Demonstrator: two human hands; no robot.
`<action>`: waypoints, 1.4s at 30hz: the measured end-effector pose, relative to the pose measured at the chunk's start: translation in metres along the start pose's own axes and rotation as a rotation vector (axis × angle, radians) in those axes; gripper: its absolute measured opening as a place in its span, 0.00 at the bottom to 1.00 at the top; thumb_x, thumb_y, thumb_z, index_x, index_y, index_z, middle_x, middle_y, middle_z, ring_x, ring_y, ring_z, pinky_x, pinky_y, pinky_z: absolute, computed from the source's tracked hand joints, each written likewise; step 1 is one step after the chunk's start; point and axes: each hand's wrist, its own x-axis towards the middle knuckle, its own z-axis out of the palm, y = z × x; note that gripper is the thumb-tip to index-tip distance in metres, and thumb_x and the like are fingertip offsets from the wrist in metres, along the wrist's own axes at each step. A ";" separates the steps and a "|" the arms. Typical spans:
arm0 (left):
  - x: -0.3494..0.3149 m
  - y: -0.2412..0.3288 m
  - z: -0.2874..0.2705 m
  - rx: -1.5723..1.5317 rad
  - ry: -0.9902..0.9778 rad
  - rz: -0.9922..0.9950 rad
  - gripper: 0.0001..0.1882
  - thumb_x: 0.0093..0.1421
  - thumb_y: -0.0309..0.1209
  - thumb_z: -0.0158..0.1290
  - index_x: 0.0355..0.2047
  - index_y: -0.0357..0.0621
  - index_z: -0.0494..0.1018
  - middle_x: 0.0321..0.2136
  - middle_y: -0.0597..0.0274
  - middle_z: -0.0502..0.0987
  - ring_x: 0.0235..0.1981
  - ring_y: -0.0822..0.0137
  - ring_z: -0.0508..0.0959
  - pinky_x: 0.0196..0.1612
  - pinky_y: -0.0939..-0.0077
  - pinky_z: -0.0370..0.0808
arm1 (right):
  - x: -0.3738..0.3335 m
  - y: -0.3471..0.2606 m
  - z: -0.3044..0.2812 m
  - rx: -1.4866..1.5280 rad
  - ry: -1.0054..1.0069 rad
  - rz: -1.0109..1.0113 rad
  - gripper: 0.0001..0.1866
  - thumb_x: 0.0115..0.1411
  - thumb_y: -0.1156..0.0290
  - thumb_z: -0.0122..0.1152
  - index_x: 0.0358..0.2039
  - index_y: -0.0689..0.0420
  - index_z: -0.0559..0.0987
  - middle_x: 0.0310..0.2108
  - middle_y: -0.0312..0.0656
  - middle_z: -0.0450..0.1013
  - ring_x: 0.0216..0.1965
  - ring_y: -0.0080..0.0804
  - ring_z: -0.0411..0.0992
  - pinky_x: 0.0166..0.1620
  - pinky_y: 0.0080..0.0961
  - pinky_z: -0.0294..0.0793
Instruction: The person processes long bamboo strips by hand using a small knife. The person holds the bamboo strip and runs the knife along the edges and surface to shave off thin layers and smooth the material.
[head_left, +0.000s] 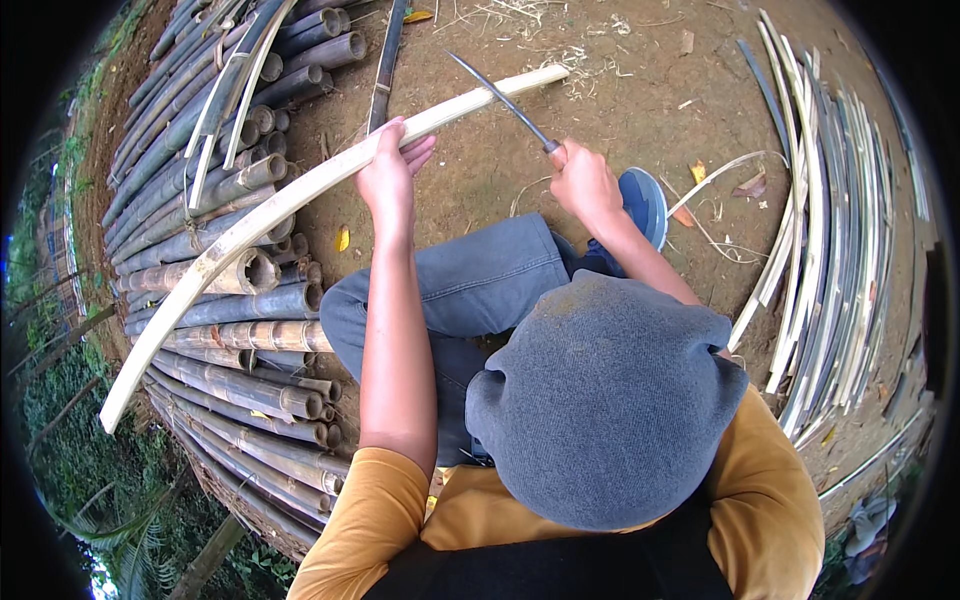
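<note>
A long pale split bamboo strip (280, 205) runs slantwise from the lower left to the upper middle. My left hand (388, 175) holds it past the middle, thumb on top and the other fingers showing beyond its near edge. In my right hand (585, 182) is the handle of a knife (515, 112) with a long, narrow dark blade. The blade crosses over the strip near its far end, its tip pointing up and left; whether it touches the wood I cannot tell.
Stacked bamboo poles (230, 310) fill the left side, with several split strips (245, 75) on top. Many thin strips (830, 250) lie in a pile at the right. Shavings (575, 70) litter the brown dirt ground. A blue sandal (643, 205) is near my right wrist.
</note>
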 end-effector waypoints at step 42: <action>-0.002 -0.001 -0.002 -0.019 -0.007 -0.011 0.21 0.67 0.33 0.50 0.53 0.26 0.70 0.44 0.37 0.78 0.42 0.49 0.84 0.47 0.65 0.83 | 0.029 0.006 -0.004 -0.126 -0.046 0.031 0.13 0.69 0.61 0.52 0.44 0.57 0.77 0.39 0.58 0.79 0.45 0.58 0.78 0.48 0.53 0.77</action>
